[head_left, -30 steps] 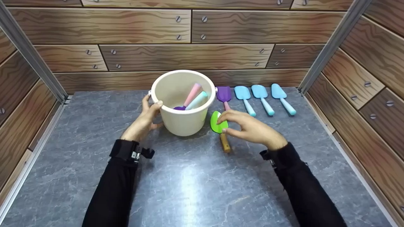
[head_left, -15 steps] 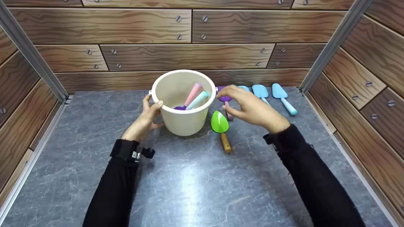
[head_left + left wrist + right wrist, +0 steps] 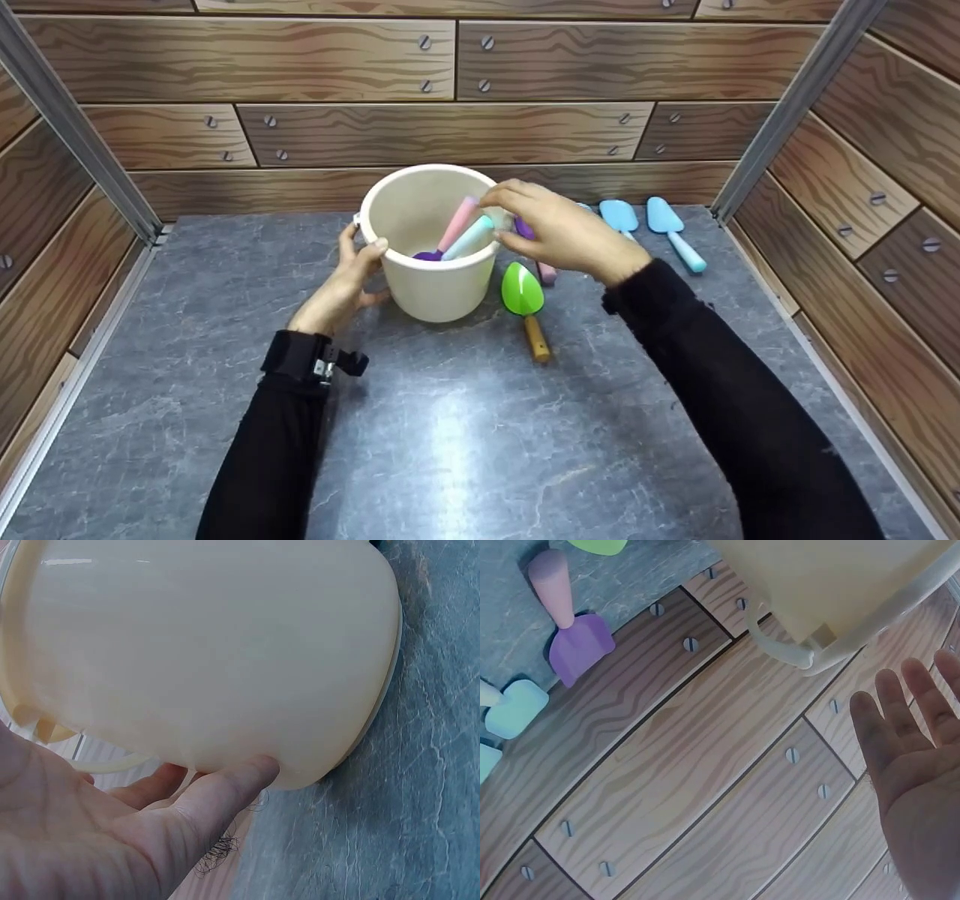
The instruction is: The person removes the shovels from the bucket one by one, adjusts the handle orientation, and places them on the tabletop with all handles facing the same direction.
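A cream bucket point(image 3: 437, 291) stands upright on the grey surface. My left hand point(image 3: 339, 283) holds its left side, a fingertip at the rim; in the left wrist view, fingers press along the bucket wall point(image 3: 210, 660). Inside, a toy shovel with a pink handle point(image 3: 454, 226) and purple blade leans beside another with a turquoise handle point(image 3: 466, 240); its blade is hidden. Over the bucket's right rim hovers my right hand point(image 3: 559, 229), fingers loosely extended. Nothing shows in its palm point(image 3: 922, 787) in the right wrist view.
Right of the bucket lies a green trowel point(image 3: 523, 290) with a wooden handle. Behind it is a purple toy shovel point(image 3: 582, 646), partly hidden by my right hand in the head view. Blue toy shovels point(image 3: 664, 215) lie farther right. Wood-patterned walls point(image 3: 345, 60) enclose the surface.
My right hand has risen from over the green trowel, passed above the purple shovel, and come left to the bucket's right rim. The left hand and bucket have stayed in place.
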Tool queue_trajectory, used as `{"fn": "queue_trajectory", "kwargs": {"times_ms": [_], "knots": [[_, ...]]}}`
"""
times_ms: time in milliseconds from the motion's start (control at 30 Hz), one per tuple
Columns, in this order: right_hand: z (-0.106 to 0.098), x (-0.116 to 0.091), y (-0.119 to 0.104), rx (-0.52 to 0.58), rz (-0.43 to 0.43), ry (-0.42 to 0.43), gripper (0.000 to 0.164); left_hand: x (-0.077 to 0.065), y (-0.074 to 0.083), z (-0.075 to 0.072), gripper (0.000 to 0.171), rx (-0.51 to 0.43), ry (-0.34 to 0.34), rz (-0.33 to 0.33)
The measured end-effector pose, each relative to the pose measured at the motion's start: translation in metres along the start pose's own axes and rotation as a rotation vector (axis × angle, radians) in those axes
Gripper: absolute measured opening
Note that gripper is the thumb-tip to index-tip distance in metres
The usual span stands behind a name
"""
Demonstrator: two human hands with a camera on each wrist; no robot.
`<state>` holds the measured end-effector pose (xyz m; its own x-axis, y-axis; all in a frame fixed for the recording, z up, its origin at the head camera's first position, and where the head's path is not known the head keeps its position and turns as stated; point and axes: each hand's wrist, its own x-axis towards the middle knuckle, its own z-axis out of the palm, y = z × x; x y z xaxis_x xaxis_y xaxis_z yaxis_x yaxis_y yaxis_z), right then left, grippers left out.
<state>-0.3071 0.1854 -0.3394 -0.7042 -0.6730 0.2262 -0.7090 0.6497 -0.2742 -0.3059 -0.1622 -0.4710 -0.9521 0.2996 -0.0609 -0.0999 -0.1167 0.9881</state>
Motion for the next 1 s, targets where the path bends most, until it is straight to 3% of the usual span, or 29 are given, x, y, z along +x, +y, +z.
{"fn": "queue_trajectory", "kwargs": {"times_ms": [300,833,1000], "knots": [[0.006,0.029,-0.007,-0.057,-0.012,-0.06,0.048,0.0,0.0,0.001,0.103,-0.001,0.004,-0.005],[0.029,0.064,-0.017,-0.051,0.034,-0.189,0.051,0.001,0.0,0.0,0.103,-0.022,0.014,-0.005],[0.031,0.074,-0.021,-0.12,0.053,-0.242,0.051,0.001,0.0,0.001,0.102,-0.032,0.025,-0.008]]}}
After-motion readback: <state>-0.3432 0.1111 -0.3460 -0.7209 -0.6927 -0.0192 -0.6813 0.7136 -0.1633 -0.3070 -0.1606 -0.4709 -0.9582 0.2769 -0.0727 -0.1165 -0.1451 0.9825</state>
